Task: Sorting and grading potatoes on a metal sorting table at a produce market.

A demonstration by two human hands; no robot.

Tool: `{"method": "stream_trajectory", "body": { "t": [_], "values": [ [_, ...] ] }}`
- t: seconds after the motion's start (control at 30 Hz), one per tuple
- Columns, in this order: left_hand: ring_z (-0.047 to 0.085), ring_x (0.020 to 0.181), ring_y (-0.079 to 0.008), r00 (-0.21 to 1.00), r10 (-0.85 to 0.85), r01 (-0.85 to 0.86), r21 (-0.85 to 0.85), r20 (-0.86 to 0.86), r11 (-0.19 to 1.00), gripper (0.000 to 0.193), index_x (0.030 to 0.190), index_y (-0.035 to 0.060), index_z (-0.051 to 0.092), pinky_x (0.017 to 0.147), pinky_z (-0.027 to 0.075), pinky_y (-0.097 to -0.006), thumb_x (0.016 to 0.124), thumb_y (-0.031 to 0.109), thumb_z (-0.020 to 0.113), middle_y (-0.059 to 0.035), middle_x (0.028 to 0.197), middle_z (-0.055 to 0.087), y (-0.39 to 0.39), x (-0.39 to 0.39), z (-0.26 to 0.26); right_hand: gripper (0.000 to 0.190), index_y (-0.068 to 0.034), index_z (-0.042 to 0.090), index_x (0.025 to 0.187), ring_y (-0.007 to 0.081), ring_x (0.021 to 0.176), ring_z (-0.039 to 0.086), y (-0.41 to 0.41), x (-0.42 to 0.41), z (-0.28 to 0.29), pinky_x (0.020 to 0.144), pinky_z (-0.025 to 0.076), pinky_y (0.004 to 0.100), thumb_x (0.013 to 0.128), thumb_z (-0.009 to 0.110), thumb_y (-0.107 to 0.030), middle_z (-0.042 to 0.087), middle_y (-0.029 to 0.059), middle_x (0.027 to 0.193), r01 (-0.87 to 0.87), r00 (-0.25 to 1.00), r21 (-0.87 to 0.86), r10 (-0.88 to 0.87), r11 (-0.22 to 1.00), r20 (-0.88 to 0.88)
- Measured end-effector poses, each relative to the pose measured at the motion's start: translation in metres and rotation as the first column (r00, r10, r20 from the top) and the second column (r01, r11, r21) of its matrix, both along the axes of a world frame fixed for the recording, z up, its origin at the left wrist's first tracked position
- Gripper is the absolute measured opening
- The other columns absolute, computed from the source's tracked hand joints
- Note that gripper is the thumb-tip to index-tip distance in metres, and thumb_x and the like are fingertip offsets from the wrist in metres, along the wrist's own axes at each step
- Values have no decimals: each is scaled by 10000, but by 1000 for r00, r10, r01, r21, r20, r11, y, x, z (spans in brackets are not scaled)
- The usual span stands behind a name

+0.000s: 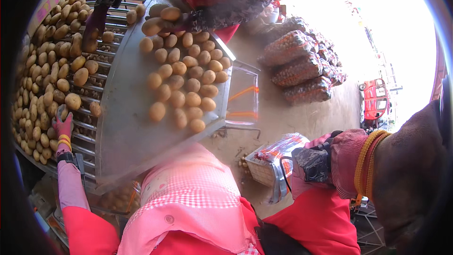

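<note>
My left hand (63,122), in a pink and grey glove, is at the lower left among potatoes on a metal roller rack (88,125). Its fingers are around a potato (64,112). My right hand (410,173), gloved, looms large and blurred near the camera at the right; its fingers cannot be made out, so whether it holds anything is hidden. Yellow bands circle both wrists. In front of me a sheet-metal tray (124,113) bears many loose potatoes (193,99), mostly towards its right side. A large heap of potatoes (42,78) covers the rollers at the left.
Across the tray a co-worker in camouflage sleeves (226,17) has one gloved hand (95,32) over the rollers and the other by potatoes on the tray. Filled mesh sacks (308,69) are stacked beyond. A white crate (260,170) with folded bags stands on the floor.
</note>
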State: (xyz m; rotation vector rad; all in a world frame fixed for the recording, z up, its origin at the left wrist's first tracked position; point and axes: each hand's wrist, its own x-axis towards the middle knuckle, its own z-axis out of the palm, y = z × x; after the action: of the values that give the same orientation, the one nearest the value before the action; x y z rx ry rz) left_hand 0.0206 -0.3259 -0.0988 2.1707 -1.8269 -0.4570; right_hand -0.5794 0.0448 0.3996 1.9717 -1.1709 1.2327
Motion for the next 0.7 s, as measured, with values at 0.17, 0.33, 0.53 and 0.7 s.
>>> {"method": "stream_trajectory", "body": {
  "t": [0.17, 0.33, 0.53, 0.7],
  "values": [
    [527, 1208, -179, 690, -62, 27, -59, -721, 998, 594, 1414, 109, 484, 1012, 425, -306, 851, 115, 672, -84, 1337, 554, -6, 14, -19, 401, 51, 518, 1297, 318, 1171, 571, -19, 24, 1, 1000, 452, 384, 925, 556, -93, 588, 205, 1251, -64, 998, -31, 64, 997, 14],
    [638, 995, -172, 614, 5, 43, 40, -790, 998, 429, 1289, 109, 600, 853, 515, -328, 864, 130, 661, -90, 1131, 685, 75, -56, -15, 406, 50, 509, 1306, 323, 1165, 574, -64, 59, -15, 993, 458, 387, 935, 546, -108, 582, 210, 1259, -161, 987, -2, 161, 987, 23],
    [565, 1153, -306, 712, -535, 455, -281, -455, 845, 403, 1213, 97, 638, 1029, 424, -398, 812, 86, 681, -135, 1215, 609, 163, -152, 55, 411, 49, 497, 1317, 329, 1158, 577, -110, 95, -23, 986, 465, 390, 947, 534, -126, 574, 217, 1268, -287, 955, -16, 288, 958, 78],
    [541, 1198, -335, 925, -313, 207, -405, -214, 891, 422, 1244, 96, 615, 1035, 419, -423, 825, 84, 666, -141, 1285, 577, 209, -97, 96, 417, 48, 488, 1327, 334, 1152, 579, -149, 119, -25, 979, 470, 393, 958, 525, -142, 568, 223, 1276, -379, 921, -5, 377, 926, 96]
  ]
}}
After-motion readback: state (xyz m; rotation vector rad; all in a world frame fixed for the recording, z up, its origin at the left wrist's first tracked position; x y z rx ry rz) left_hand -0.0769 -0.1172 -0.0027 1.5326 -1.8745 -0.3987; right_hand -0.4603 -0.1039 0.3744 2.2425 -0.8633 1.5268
